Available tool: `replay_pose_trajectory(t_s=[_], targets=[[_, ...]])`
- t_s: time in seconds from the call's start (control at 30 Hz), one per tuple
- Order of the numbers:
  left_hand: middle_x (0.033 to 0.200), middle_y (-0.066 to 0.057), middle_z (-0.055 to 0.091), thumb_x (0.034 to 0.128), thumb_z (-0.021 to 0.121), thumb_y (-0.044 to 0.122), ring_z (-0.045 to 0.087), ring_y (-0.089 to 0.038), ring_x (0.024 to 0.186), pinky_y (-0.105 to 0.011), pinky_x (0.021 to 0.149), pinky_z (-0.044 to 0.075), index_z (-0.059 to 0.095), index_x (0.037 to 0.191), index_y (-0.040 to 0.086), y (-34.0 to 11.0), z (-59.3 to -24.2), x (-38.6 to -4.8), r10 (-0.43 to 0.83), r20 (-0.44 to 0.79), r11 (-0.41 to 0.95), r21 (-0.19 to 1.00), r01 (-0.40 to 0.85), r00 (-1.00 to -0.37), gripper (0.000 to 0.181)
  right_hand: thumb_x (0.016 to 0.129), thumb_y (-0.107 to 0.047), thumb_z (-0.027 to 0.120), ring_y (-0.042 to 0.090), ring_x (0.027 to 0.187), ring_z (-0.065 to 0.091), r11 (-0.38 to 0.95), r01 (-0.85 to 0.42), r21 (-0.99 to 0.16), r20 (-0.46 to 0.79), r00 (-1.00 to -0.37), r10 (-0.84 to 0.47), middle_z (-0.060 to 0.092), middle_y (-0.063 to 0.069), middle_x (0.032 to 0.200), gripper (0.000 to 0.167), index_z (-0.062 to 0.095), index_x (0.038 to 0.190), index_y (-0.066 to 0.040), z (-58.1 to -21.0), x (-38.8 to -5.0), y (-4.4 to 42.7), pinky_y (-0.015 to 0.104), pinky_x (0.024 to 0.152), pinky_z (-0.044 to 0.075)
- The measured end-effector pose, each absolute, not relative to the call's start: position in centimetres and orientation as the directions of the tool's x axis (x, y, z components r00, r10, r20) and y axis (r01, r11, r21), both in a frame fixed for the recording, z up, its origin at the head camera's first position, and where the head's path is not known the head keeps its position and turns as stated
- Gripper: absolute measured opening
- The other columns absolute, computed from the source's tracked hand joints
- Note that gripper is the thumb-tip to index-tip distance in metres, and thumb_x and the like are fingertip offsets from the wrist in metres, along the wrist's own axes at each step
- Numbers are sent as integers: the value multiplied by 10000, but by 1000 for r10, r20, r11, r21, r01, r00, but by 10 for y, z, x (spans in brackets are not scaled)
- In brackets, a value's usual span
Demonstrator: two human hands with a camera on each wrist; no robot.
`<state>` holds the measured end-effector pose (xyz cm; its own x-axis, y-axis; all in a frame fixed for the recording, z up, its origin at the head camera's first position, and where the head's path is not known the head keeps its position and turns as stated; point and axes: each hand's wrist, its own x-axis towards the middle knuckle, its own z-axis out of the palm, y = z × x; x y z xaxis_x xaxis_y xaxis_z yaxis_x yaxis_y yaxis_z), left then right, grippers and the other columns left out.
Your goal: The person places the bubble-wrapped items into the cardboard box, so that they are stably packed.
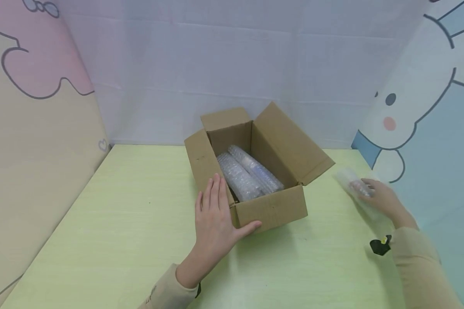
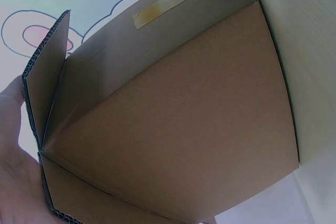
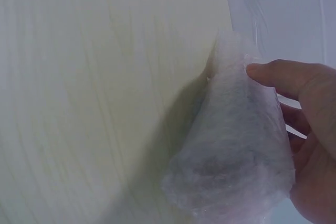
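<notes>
An open cardboard box [image 1: 271, 209] holds 2 bubble-wrapped bundles [image 1: 240, 178], a 3rd bundle [image 3: 236, 140] to its right.

table [image 1: 100, 223]: smooth, wood-grained top | box [image 1: 270, 208] toward its far edge: matt cardboard | rolls [image 1: 239, 178] inside: glossy, bumpy plastic bubble wrap | package [image 3: 236, 135] my right hand [image 3: 315, 140] holds, near right edge: cloudy, crinkled plastic

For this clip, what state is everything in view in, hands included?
Brown cardboard box: open, flaps spread apart
Two clear bubble-wrapped bundles: lying side by side inside the box
Third clear bubble-wrapped bundle: outside the box, gripped
Yellowish tape strip: stuck to the box
Left hand: fingers straight, against the box
Right hand: holding the third bundle
</notes>
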<state>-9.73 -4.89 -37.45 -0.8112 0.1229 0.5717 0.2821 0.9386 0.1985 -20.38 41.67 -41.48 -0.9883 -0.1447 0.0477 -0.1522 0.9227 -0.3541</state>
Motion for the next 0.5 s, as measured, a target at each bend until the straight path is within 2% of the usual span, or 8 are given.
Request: replay_pose_trajectory(t_s=[0.23,0.5], targets=[[1527,-196,378,610,679,795,361,-337,1421,-545,1110,352,326,1472,-45,-49,-375,-98,123,577,937,201,286,-808,1254,879,-197,670,607,1153,415,922,-130,-364,9,-991,-136,422,443,1298,662,381,1336,187,-422,-202,422,705,957,322],[1543,-189,355,618,659,811,344,-331,1433,-540,1125,336,309,1482,-39,-50,-375,-97,124,554,941,198,274,-823,1261,913,-233,629,615,1185,381,916,-109,-387,49,-994,-97,396,436,1337,640,382,1374,136,-422,-196,420,717,963,302]])
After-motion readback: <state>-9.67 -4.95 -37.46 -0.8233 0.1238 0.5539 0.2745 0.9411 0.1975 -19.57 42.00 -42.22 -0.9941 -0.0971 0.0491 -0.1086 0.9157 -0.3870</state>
